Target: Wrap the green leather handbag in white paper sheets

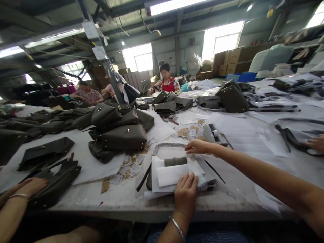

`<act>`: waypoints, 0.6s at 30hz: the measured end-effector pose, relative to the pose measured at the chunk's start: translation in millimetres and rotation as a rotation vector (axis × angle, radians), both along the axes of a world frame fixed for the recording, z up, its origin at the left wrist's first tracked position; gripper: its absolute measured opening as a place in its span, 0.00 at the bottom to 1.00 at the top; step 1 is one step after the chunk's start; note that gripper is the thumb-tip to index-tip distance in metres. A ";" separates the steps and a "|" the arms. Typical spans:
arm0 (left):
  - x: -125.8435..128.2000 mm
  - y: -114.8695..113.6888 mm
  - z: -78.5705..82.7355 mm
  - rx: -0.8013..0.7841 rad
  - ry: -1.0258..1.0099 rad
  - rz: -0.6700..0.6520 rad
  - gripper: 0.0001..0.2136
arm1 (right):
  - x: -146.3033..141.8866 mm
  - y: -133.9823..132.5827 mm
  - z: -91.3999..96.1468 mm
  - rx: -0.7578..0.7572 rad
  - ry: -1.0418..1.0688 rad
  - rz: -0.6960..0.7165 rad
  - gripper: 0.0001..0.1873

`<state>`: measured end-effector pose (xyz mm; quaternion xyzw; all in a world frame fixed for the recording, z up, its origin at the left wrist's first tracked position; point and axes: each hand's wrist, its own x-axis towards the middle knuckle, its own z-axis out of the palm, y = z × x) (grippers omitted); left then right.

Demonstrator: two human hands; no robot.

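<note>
A dark olive handbag lies in front of me, mostly covered by white foam sheets. Across the sheets rests a small olive rolled piece. The bag handle, wrapped in clear plastic, arches behind it. My left hand presses flat on the foam at the near side, its fingers stretched out. My right hand reaches over to the far right part of the wrapped handle, fingers bent around it; their tips are partly hidden. A tape dispenser stands just behind my right hand.
Olive handbags are piled to the left and behind. Paper tags lie scattered on the white table. At the left a co-worker's hands touch a bag; another hand is at the right. A post rises at back left.
</note>
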<state>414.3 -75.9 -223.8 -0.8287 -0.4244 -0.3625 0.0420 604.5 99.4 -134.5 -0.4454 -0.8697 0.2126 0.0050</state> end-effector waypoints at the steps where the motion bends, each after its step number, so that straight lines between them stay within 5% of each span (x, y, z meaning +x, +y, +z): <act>1: 0.0 -0.1 -0.1 0.013 0.002 0.005 0.16 | 0.4 -8.7 -4.7 -0.008 0.015 0.014 0.24; 5: 1.6 0.1 -2.7 0.069 0.033 0.041 0.13 | -0.5 -30.6 -28.0 -0.010 0.080 0.021 0.28; 8: 2.8 0.8 -4.6 0.083 0.078 0.054 0.12 | 0.1 -21.0 -38.0 -0.073 0.120 0.030 0.29; 13: 2.0 -0.7 -1.5 0.016 0.163 0.068 0.14 | -0.4 7.6 -42.9 -0.230 0.117 0.067 0.35; 18: -0.2 -3.9 4.0 -0.035 0.125 0.047 0.15 | 1.0 4.3 -36.4 -0.177 0.122 0.004 0.37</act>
